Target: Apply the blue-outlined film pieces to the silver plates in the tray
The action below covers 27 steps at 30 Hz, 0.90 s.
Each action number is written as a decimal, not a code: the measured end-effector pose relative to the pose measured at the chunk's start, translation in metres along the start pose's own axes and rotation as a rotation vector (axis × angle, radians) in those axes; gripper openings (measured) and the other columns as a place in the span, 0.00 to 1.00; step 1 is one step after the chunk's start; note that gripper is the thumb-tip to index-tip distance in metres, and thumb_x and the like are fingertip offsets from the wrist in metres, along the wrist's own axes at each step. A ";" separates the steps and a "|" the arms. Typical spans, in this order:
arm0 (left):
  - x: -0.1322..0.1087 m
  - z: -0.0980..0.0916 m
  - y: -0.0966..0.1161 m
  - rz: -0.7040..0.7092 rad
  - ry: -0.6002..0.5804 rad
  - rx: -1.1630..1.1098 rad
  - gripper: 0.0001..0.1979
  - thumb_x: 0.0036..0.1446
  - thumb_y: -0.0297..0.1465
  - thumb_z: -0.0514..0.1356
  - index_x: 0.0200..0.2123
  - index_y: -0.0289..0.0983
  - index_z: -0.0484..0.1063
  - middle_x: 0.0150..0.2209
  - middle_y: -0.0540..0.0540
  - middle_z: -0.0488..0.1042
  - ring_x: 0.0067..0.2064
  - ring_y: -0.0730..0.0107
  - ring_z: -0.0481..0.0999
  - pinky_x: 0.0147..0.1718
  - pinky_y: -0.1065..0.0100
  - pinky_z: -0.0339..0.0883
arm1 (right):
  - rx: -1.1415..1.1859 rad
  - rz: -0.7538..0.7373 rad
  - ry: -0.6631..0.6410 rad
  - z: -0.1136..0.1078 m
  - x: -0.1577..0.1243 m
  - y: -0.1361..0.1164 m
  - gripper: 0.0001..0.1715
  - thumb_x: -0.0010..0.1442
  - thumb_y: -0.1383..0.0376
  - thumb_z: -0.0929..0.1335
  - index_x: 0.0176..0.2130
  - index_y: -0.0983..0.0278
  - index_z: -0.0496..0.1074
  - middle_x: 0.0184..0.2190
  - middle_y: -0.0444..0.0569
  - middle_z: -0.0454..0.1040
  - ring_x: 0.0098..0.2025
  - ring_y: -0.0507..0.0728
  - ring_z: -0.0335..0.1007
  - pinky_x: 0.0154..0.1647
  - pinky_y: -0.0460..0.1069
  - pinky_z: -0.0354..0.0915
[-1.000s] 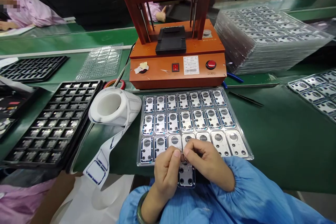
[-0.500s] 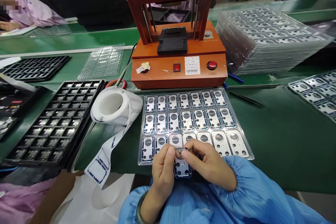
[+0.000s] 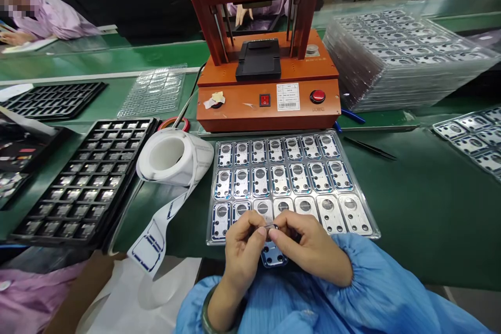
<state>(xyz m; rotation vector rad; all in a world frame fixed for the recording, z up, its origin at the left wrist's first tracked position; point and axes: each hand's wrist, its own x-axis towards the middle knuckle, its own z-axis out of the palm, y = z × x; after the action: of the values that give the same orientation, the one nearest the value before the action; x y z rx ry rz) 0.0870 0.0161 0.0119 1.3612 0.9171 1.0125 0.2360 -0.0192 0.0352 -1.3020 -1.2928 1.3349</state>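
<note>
My left hand [image 3: 243, 250] and my right hand [image 3: 313, 250] meet in front of my body, at the near edge of a clear plastic tray [image 3: 358, 195]. Between them is a small silver plate [image 3: 274, 257] with a blue border and round holes. The left fingers are closed around its left side. My right thumb and fingers pinch at its top edge, where a thin dark edge or strip shows between the thumbs. Fingers hide the plate's upper part. In the tray lie rows of similar plates [image 3: 279, 180], some with blue borders, some plain silver.
An orange press [image 3: 235, 109] stands behind the tray. Left are a white adhesive roll [image 3: 199, 154] with its tail hanging down, and a black parts tray [image 3: 39, 211]. Tweezers [image 3: 370, 148] and stacked clear trays [image 3: 410, 83] are at the right. A co-worker in pink [image 3: 62, 18] sits far left.
My thumbs have drawn together at the plate's top edge, and the plate now looks tilted, with less of its face showing. A co-worker's hand has appeared behind the press.
</note>
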 end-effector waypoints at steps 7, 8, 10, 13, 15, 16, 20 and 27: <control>0.001 -0.003 -0.002 -0.097 0.003 -0.119 0.07 0.52 0.29 0.57 0.24 0.37 0.71 0.21 0.52 0.68 0.25 0.73 0.66 0.26 0.72 0.59 | -0.008 0.003 0.010 0.000 0.000 -0.001 0.08 0.58 0.65 0.64 0.28 0.64 0.66 0.20 0.39 0.62 0.21 0.48 0.56 0.20 0.43 0.54; 0.001 -0.003 -0.001 -0.101 0.004 -0.131 0.07 0.52 0.29 0.57 0.24 0.37 0.72 0.21 0.52 0.68 0.25 0.74 0.66 0.26 0.72 0.59 | -0.009 0.005 0.011 0.001 0.000 -0.002 0.08 0.58 0.65 0.64 0.28 0.64 0.67 0.20 0.39 0.62 0.21 0.48 0.56 0.20 0.43 0.54; 0.001 -0.002 0.000 -0.109 0.000 -0.159 0.07 0.52 0.28 0.57 0.25 0.37 0.73 0.22 0.52 0.69 0.25 0.74 0.66 0.26 0.73 0.60 | -0.013 0.012 0.009 0.001 0.000 -0.003 0.08 0.58 0.64 0.64 0.29 0.65 0.68 0.20 0.39 0.62 0.21 0.48 0.56 0.20 0.43 0.54; 0.001 -0.003 0.001 -0.111 -0.015 -0.199 0.08 0.52 0.29 0.56 0.25 0.37 0.74 0.22 0.51 0.70 0.25 0.73 0.67 0.26 0.73 0.60 | -0.009 0.023 0.008 0.000 0.000 -0.004 0.08 0.59 0.64 0.64 0.30 0.65 0.70 0.21 0.40 0.64 0.21 0.47 0.57 0.20 0.43 0.55; 0.000 -0.004 0.001 -0.107 -0.023 -0.210 0.08 0.53 0.31 0.56 0.25 0.37 0.74 0.22 0.51 0.71 0.25 0.73 0.67 0.26 0.72 0.60 | 0.004 0.025 0.007 -0.001 0.000 -0.005 0.09 0.59 0.64 0.64 0.31 0.65 0.70 0.20 0.40 0.65 0.20 0.48 0.58 0.20 0.43 0.55; -0.001 -0.004 0.000 -0.106 -0.024 -0.210 0.09 0.53 0.33 0.57 0.26 0.37 0.74 0.22 0.51 0.70 0.25 0.73 0.67 0.26 0.72 0.60 | 0.009 0.028 0.008 -0.001 0.000 -0.005 0.08 0.59 0.64 0.64 0.31 0.65 0.70 0.20 0.40 0.65 0.20 0.47 0.58 0.20 0.43 0.55; -0.001 -0.004 -0.001 -0.111 -0.019 -0.191 0.12 0.55 0.38 0.57 0.26 0.37 0.73 0.21 0.51 0.69 0.24 0.73 0.65 0.24 0.72 0.59 | 0.025 0.042 0.011 -0.002 0.000 -0.004 0.08 0.59 0.64 0.65 0.30 0.65 0.70 0.20 0.39 0.64 0.20 0.47 0.57 0.20 0.43 0.55; 0.005 0.001 0.005 -0.116 0.023 -0.001 0.15 0.55 0.37 0.60 0.20 0.36 0.66 0.18 0.53 0.64 0.21 0.76 0.62 0.22 0.74 0.57 | 0.019 0.057 0.015 -0.002 0.001 0.000 0.10 0.59 0.62 0.65 0.27 0.63 0.65 0.18 0.37 0.60 0.20 0.47 0.53 0.19 0.43 0.52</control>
<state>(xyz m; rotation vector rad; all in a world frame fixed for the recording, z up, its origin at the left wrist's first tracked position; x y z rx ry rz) 0.0890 0.0201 0.0168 1.2826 1.0010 0.9422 0.2374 -0.0180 0.0353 -1.3417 -1.2379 1.3710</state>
